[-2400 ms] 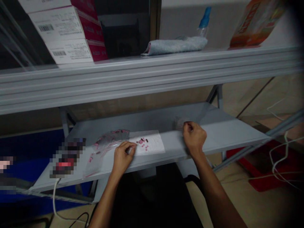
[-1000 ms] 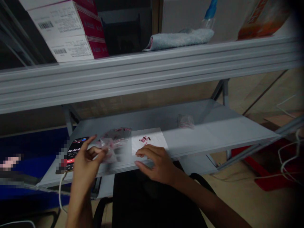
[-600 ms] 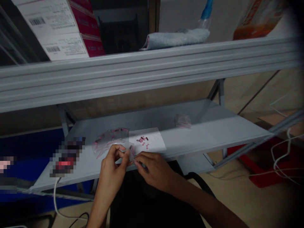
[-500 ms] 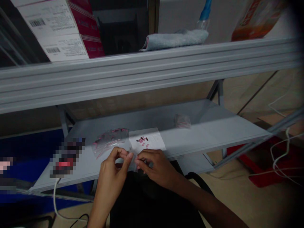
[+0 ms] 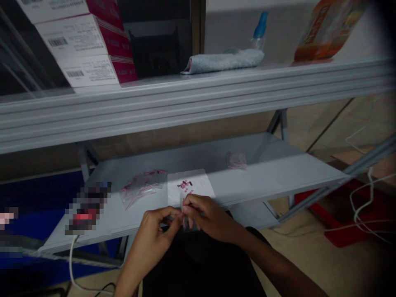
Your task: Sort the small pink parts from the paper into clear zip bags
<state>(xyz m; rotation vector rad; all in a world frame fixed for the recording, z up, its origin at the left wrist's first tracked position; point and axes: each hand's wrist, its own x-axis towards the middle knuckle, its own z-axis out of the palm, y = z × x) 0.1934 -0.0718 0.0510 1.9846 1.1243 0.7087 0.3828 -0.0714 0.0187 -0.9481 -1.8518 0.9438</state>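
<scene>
Plastic bag [image 5: 182, 199] in the narrow fingertip grip of left hand [image 5: 159, 227] and right hand [image 5: 208, 214]

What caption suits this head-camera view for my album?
Left hand and right hand hold a clear bag near pink tablets and dark capsules on white paper.

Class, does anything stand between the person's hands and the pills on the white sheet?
Nothing visible separates the left hand or right hand from the pills on the white sheet, except the small clear bag they hold.
</scene>
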